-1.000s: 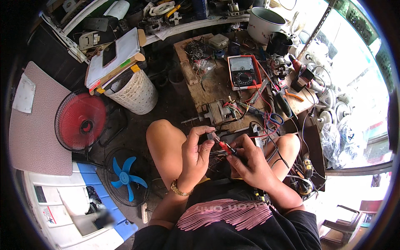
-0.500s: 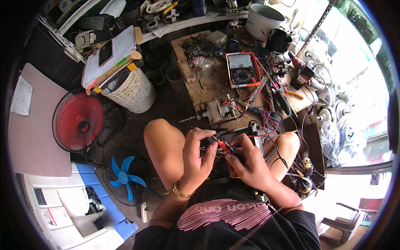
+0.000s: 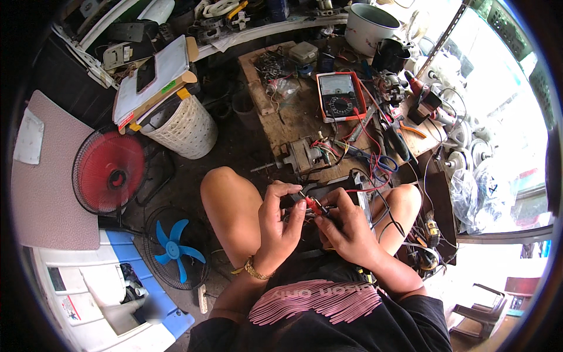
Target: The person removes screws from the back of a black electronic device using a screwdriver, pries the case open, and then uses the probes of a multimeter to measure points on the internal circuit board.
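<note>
Between my hands, above my lap, are red and black test leads [image 3: 315, 205] with a slim pointed end. My right hand [image 3: 347, 226] is closed around their black part, thumb and fingers pressed together. My left hand [image 3: 280, 217] pinches at the pointed end with thumb and forefinger; the exact contact is too small to make out. A red wire runs from the leads toward an analog multimeter [image 3: 340, 105] in an orange-red case on the wooden board. Just beyond my hands lies a small electric motor [image 3: 303, 155] with a shaft and several coloured wires.
Blue-handled scissors [image 3: 386, 165] and orange-handled pliers [image 3: 412, 130] lie at the right of the wooden board [image 3: 281, 126]. A white pot [image 3: 370, 32] stands behind. To my left are a white basket [image 3: 190, 129], a red fan [image 3: 111, 170] and a blue-bladed fan [image 3: 173, 250].
Both hands keep their hold on the leads. My right hand and the red part have shifted very slightly, and the whole view has moved a little.
</note>
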A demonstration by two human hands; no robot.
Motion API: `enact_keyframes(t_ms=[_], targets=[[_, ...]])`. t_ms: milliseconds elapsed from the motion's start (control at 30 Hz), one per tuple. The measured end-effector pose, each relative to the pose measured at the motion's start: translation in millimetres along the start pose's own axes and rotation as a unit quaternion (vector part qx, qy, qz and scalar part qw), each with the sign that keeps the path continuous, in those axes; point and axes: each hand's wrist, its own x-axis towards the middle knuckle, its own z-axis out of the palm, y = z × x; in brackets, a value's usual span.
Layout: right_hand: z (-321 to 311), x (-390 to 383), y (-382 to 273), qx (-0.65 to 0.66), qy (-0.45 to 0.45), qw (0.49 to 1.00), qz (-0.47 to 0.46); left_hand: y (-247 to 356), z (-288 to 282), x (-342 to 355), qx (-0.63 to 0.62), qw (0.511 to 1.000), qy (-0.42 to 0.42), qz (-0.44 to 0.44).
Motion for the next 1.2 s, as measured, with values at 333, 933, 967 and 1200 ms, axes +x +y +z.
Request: enact_keyframes(t_ms=[333,933,967,1200], targets=[[3.9,4.5,28.1,-0.031,0.017,0.996,-0.081,-1.0,14.9,-7.7,-0.126,0.988,0.029,-0.088],[-35.9,1.8,-1.3,-0.115,0.084,0.987,-0.077,-31.5,14.2,-11.8,-0.168,0.968,0.133,-0.127],[-59.0,3.4,0.3,-0.081,0.111,0.984,-0.114,-34.9,13.4,-10.7,-0.130,0.977,0.144,-0.090],[-164.1,59.0,18.9,-0.082,0.189,0.978,-0.043,-38.9,-18.3,-4.5,-0.239,0.934,0.201,-0.172]])
